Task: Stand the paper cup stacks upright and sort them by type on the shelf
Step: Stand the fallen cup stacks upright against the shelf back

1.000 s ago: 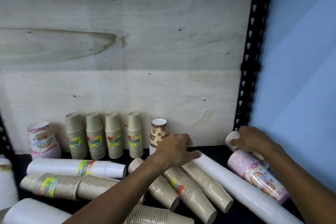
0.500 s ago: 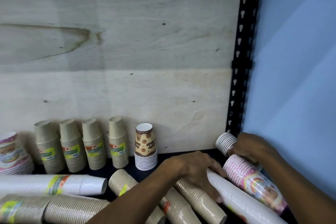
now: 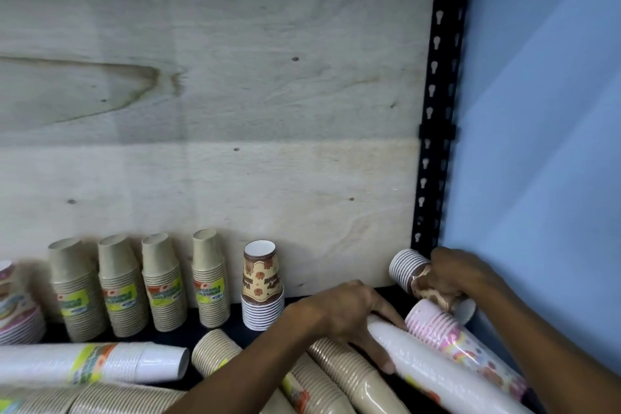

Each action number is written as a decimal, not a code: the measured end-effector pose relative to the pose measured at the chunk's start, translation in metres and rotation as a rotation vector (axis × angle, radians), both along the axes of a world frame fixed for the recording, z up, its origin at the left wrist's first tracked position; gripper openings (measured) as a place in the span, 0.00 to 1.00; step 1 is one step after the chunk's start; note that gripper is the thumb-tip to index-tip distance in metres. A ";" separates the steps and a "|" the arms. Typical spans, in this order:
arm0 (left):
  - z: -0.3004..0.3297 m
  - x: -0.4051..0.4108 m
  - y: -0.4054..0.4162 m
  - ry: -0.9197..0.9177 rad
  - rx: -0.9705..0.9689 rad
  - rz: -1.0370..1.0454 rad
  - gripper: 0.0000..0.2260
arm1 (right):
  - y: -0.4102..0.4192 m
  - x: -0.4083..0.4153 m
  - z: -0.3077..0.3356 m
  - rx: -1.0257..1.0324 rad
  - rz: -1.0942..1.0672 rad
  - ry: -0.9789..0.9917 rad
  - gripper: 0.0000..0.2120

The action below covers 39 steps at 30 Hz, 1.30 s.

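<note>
Pale plywood (image 3: 218, 111) backs the dark shelf (image 3: 295, 299) we are working on, with a black slotted post (image 3: 437, 111) and a blue wall (image 3: 544, 111) to the right. From the left, we see a pink printed stack (image 3: 16, 309) cut off by the edge, four upright brown stacks (image 3: 137, 286) and a tan patterned stack (image 3: 263, 289) along the back, with a white stack (image 3: 90, 363) and more brown stacks (image 3: 339, 376) lying in front. Our left hand (image 3: 349, 316) reaches across, fingers curled over a long white stack (image 3: 433, 376). Beside it lies a pink stack (image 3: 460, 343). Our right hand (image 3: 457, 276) grips a tipped brown patterned stack (image 3: 408, 267) in the corner; its fingertips are hidden.
</note>
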<state>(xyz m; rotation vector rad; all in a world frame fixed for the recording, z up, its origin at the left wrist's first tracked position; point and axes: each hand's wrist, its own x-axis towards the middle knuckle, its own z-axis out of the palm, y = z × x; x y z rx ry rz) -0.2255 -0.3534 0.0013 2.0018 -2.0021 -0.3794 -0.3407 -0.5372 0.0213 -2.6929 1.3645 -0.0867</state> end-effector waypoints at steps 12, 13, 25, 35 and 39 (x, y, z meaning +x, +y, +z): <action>0.009 0.039 0.035 0.242 -0.253 0.195 0.24 | -0.005 -0.003 0.053 0.107 0.096 -0.309 0.18; 0.007 0.041 0.037 0.249 -0.273 0.213 0.25 | -0.006 -0.003 0.055 0.113 0.088 -0.328 0.18; -0.003 0.058 0.045 0.355 -0.431 0.278 0.25 | 0.004 -0.013 0.069 0.082 0.016 -0.333 0.27; -0.007 0.062 0.036 0.644 -0.475 0.429 0.31 | 0.013 -0.006 0.057 0.046 0.128 -0.276 0.31; -0.014 0.065 0.029 0.692 -0.507 0.552 0.27 | 0.020 0.016 0.043 0.033 0.174 -0.247 0.39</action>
